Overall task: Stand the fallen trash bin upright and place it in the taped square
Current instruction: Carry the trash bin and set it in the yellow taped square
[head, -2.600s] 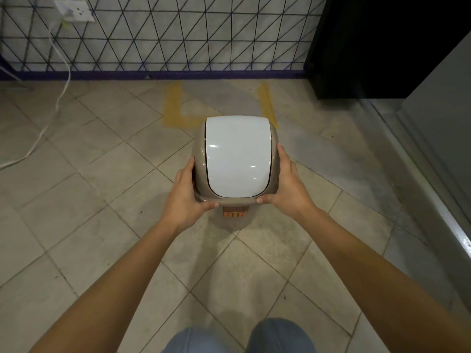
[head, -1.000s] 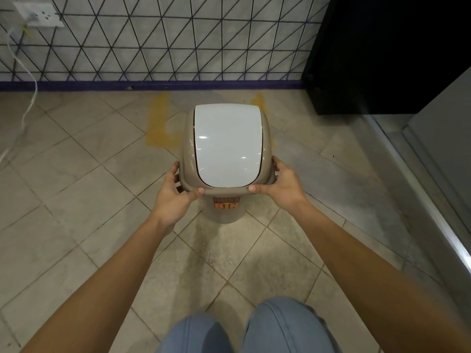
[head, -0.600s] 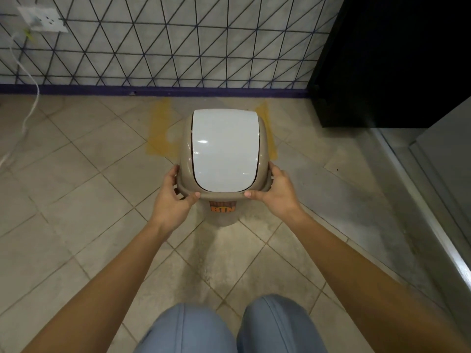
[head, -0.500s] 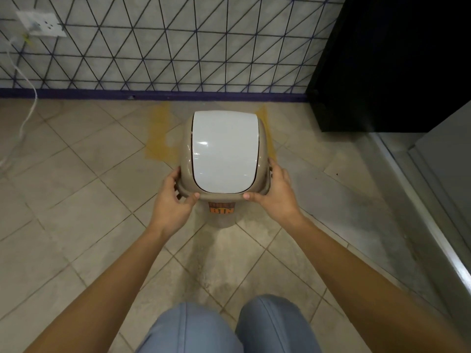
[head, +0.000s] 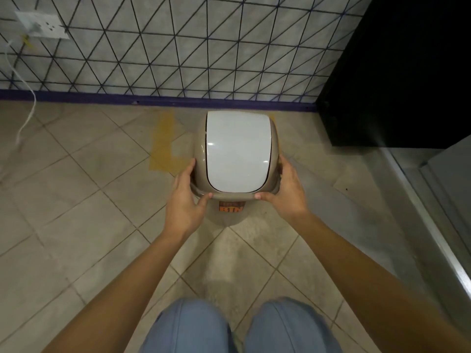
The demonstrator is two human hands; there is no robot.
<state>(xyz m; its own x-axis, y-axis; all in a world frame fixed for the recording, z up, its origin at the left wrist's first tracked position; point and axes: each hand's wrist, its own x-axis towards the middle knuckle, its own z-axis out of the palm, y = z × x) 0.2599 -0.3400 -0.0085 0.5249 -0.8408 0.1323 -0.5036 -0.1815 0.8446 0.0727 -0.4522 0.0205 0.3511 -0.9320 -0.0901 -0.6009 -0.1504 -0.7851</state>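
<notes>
The trash bin (head: 237, 151) is upright, beige with a white swing lid and an orange label on its front. My left hand (head: 184, 200) grips the left side of its rim and my right hand (head: 286, 192) grips the right side. The yellow taped square (head: 164, 146) is on the floor by the wall; its left strip and near-left corner show, and the bin covers most of the rest. I cannot tell whether the bin's base touches the floor.
A tiled wall with a purple baseboard (head: 153, 100) runs just behind the bin. A black cabinet (head: 397, 72) stands at the right, with a metal rail (head: 433, 225) along the floor. A white cable (head: 26, 118) hangs from a wall socket (head: 42, 28) at the left.
Both hands have carried the upright bin forward toward the wall and over the taped square. The grip on the rim is unchanged.
</notes>
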